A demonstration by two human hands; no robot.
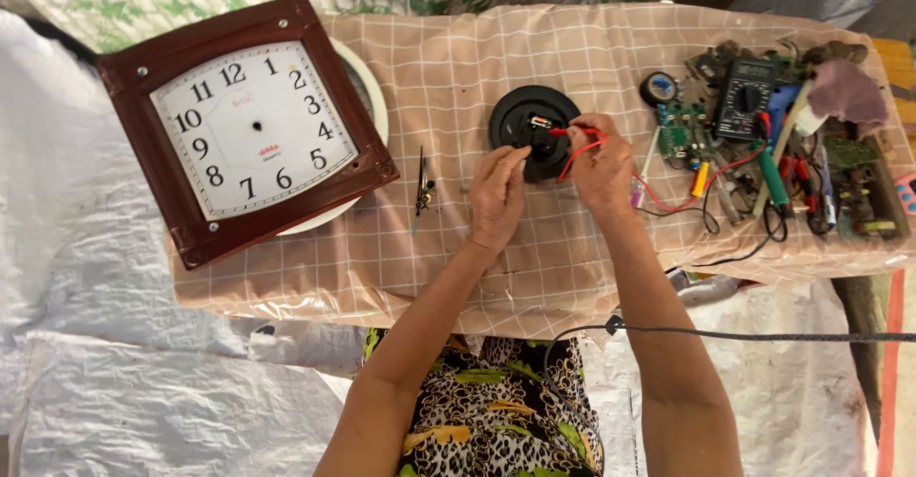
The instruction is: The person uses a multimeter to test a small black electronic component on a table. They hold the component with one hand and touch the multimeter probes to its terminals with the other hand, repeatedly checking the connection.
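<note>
The left hand (497, 194) steadies the round black plastic clock mechanism (530, 126), fingertips pressed on it. The right hand (601, 164) pinches a thin red meter probe (572, 133); it likely needs firm, still contact.

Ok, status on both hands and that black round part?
Left hand steadying black round part. Right hand holding red probe on it. Clock hands lie clear, left.

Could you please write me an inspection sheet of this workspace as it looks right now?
Surface: table under a checked cloth.
Job's things: round black clock mechanism; red probe touching it.
Clutter: square brown wall clock, loose clock hands, multimeter, circuit boards and tools at the right end.
Hands: left hand steadies the mechanism; right hand pinches the probe.
Cables: red lead and black lead toward the multimeter; grey cord across the front.
Surroundings: white sheeting, leafy backdrop.
</note>
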